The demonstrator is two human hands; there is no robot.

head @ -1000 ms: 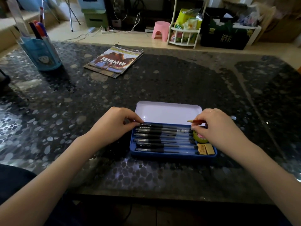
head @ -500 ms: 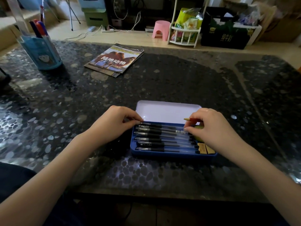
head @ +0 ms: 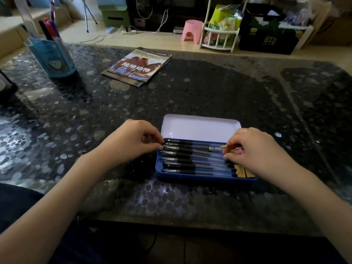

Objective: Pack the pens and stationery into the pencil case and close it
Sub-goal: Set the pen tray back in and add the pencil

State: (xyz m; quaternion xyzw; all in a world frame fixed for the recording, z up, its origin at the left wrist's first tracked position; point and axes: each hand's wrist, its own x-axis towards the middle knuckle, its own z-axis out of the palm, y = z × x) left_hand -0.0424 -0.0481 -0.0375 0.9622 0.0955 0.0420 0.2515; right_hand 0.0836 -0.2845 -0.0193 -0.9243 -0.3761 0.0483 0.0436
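Seven or so black pens (head: 187,155) lie side by side in the blue pencil case (head: 205,178), which sits open on the dark patterned table (head: 209,88) near the front edge, its pale lid (head: 200,127) leaning back away from the person. The left hand (head: 131,141) has its fingertips curled onto the cap ends of the upper pens at the left wall of the case, pinching or pressing them; which of the two, I cannot tell. The right hand (head: 259,149) is curled over the right end of the case and holds a thin red pencil (head: 229,145) between its fingers, tip pointing to the left across the pens. Under this hand I see a small pink thing (head: 238,152), perhaps an eraser, and at the near right corner two tan blocks (head: 244,171) that I cannot identify. The pens are, I think, light, stiff and smooth, so they roll easily; it is better to take them by the ends and press them flat into one layer. The case looks like thin metal, rigid but light, and it may slide on the glossy table, so one hand should hold the base while the other takes the lid at its far edge. Farther back stand a blue pen holder (head: 52,58) and a magazine (head: 138,66).
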